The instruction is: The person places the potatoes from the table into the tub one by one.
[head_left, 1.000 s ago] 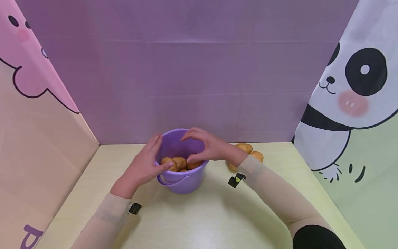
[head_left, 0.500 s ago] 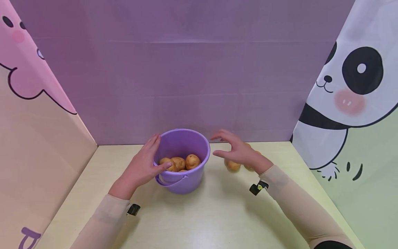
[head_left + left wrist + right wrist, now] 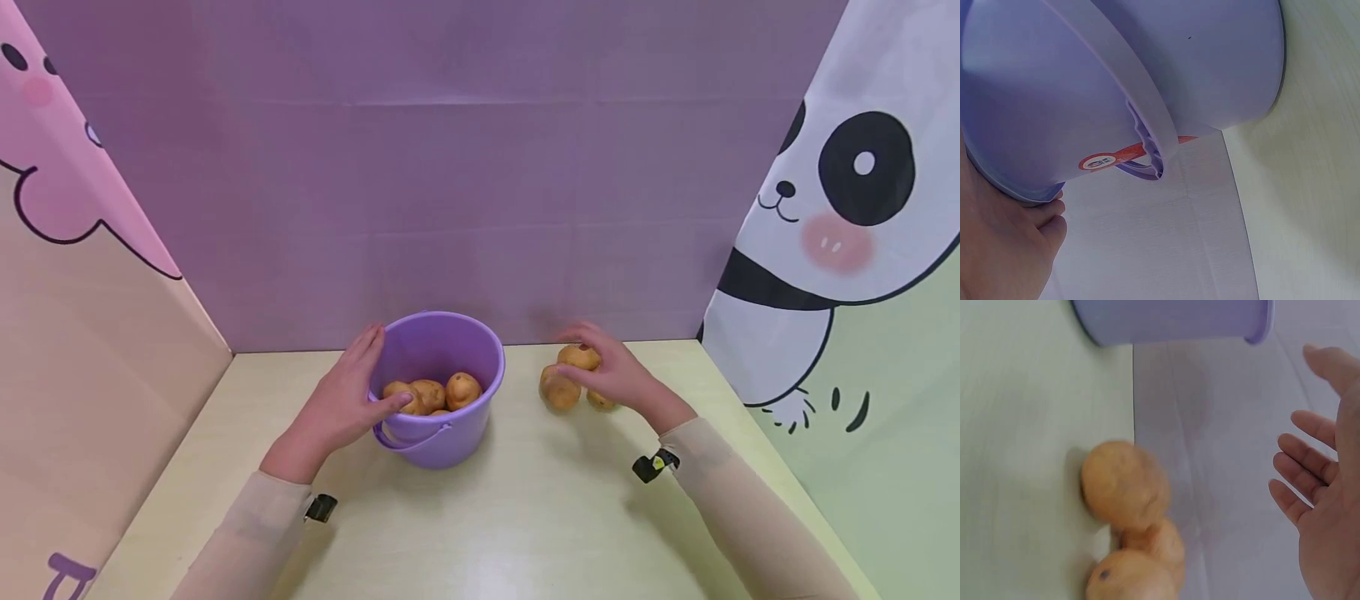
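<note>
Three loose potatoes (image 3: 577,357) are lying in a close cluster on the counter (image 3: 465,533), to the right of the purple bucket (image 3: 450,446). They are looking firm and dry-skinned, probably a little weighty for their bulk — stiff, hardly fragile, and only mildly slippery where the skin is smooth. Being rounded, each is likely wanting a hold across its widest part, thumb on the near side and fingers on the far side, so that it isn't rolling away.

The right grip (image 3: 615,372) is hovering over the cluster, its fingers and thumb apart with nothing between them. The potato nearest the bucket (image 3: 558,394) is lying just under the thumb (in the head view the two are overlapping, but the right wrist view is showing a gap), and the other two are lying partly beneath the hand.

The left grip (image 3: 341,408) is clasping the bucket's left rim — fingers outside, thumb over the edge. The bucket is standing upright with several potatoes (image 3: 463,390) resting inside; its thin-looking wall is probably light and slightly flexible, so the rim is offering a sensible steadying place.
</note>
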`<action>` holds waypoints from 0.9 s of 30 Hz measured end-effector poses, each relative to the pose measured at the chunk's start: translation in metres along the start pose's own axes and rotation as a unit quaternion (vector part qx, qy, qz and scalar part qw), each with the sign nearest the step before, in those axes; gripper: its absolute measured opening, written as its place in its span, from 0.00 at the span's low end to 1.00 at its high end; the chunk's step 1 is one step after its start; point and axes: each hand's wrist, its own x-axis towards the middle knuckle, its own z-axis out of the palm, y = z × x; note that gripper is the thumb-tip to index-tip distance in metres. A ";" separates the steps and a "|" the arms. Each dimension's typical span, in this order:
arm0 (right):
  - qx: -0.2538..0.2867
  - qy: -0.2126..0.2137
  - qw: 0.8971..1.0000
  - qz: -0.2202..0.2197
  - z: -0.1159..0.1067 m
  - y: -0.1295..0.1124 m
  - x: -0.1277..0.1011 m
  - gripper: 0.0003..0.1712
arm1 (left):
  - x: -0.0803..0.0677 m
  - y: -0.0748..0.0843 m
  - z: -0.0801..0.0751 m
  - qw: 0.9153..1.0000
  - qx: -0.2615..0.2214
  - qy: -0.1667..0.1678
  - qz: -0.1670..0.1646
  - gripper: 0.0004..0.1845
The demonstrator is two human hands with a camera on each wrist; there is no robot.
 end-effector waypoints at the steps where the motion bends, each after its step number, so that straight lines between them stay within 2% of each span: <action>1: -0.003 0.006 1.000 0.007 -0.001 0.004 -0.003 0.22 | 0.000 -0.001 0.001 1.000 0.000 0.001 0.001 0.59; 12: -0.001 0.031 0.997 0.074 -0.010 0.040 -0.033 0.24 | -0.001 0.000 0.001 1.000 0.001 0.002 0.001 0.59; 20: -0.033 0.044 0.994 0.091 -0.012 0.050 -0.042 0.29 | -0.001 0.000 0.000 1.000 -0.001 0.000 -0.005 0.59; 27: -0.049 0.041 0.991 0.120 -0.012 0.059 -0.044 0.33 | -0.002 -0.001 0.001 1.000 -0.001 0.006 0.003 0.59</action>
